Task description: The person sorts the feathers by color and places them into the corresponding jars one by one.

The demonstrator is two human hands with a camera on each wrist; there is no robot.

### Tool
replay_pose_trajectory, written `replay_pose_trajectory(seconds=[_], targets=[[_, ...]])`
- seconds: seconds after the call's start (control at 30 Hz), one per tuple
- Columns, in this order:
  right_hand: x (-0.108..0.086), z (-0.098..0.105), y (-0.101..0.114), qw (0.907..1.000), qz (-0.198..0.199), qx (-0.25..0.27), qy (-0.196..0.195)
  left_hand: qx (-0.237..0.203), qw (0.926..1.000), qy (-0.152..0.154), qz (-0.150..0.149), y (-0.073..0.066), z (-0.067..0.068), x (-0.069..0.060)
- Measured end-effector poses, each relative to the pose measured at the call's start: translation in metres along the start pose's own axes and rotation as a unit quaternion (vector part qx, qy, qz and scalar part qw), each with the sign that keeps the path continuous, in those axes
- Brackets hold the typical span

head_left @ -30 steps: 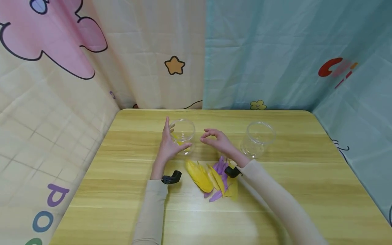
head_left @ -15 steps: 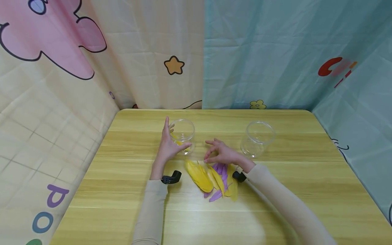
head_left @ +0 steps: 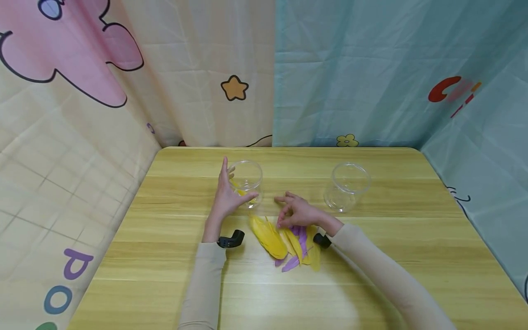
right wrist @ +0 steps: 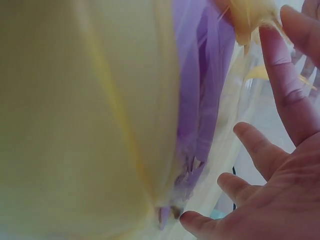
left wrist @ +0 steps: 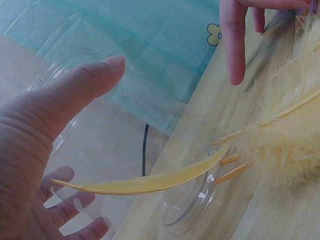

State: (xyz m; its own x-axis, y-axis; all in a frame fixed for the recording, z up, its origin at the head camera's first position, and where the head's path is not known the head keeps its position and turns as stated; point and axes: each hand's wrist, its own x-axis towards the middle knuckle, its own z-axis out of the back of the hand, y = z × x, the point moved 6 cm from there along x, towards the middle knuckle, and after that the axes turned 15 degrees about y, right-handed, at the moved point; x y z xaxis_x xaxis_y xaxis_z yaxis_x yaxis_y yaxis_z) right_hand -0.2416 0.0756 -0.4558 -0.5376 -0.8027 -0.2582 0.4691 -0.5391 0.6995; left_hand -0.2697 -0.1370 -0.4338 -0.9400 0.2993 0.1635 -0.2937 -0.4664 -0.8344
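Note:
In the head view my left hand (head_left: 228,195) is round the clear cup (head_left: 248,161) on the left, thumb on the near side and fingers on the far side. A curved yellow feather (left wrist: 145,184) is in that cup, seen in the left wrist view. My right hand (head_left: 300,213) is over the upper end of a pile of yellow feathers (head_left: 270,238) and purple feathers (head_left: 291,264). In the right wrist view its index fingertip touches a yellow feather (right wrist: 250,15); the thumb is close by, the other fingers spread.
A second clear cup (head_left: 349,190) stands to the right, beyond my right forearm. Both cups and the feathers are on a wooden table (head_left: 165,275). Printed curtains (head_left: 354,68) hang behind the table and along its sides.
My right hand has moved from beside the left cup down toward me, to the feather pile, and its thumb and index finger are lower. My left hand and both cups have stayed in place.

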Motion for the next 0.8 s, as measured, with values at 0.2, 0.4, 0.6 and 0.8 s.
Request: replay_pose_trajectory(seconds=[0.2,0.4,0.6,0.8], targets=[[-0.003,0.006,0.003,0.9993,0.031,-0.005,-0.020,-0.005,1.0000,0.003,0.001,0.000,-0.001,0.001],[-0.008,0.025,0.006,0.9986,0.012,0.007,-0.050,0.001,1.0000,0.002,-0.009,-0.001,-0.001,0.002],[-0.011,0.044,0.007,0.9949,-0.009,0.030,-0.096,0.003,1.0000,0.002,-0.003,-0.001,0.000,0.001],[-0.013,0.061,0.012,0.9836,-0.017,0.073,-0.164,0.004,1.0000,0.002,0.003,-0.001,-0.001,0.001]])
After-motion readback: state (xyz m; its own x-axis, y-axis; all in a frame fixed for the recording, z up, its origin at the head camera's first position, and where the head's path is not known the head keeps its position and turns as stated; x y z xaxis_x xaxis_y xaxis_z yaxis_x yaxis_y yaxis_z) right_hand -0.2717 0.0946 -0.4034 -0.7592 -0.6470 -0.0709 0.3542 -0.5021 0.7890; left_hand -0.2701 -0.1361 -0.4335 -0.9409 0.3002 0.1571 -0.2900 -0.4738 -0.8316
